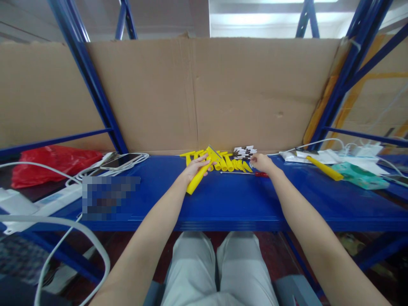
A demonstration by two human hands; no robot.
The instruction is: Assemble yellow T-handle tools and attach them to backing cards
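My left hand point(196, 167) is closed round a yellow scraper point(198, 178), its long handle slanting down toward me and its wide flat head up and to the right. Behind and beside it lie several yellow handles with flat heads point(228, 163) in a row. Smaller yellow pieces point(239, 165) lie at the row's right end. My right hand point(262, 163) has its fingers pinched together over small shiny bits; what is between the fingertips is too small to make out. Just below that hand lies a screwdriver point(239, 173) with a red handle, its shaft pointing left.
Dark-and-white strips point(245, 152) are stacked against the cardboard wall point(223, 93). A red bag point(54, 163), a phone point(119, 161), cables and a power strip point(54, 202) lie left on the blue table point(223, 199). At right are a yellow tube point(325, 168) and a green packet point(361, 175).
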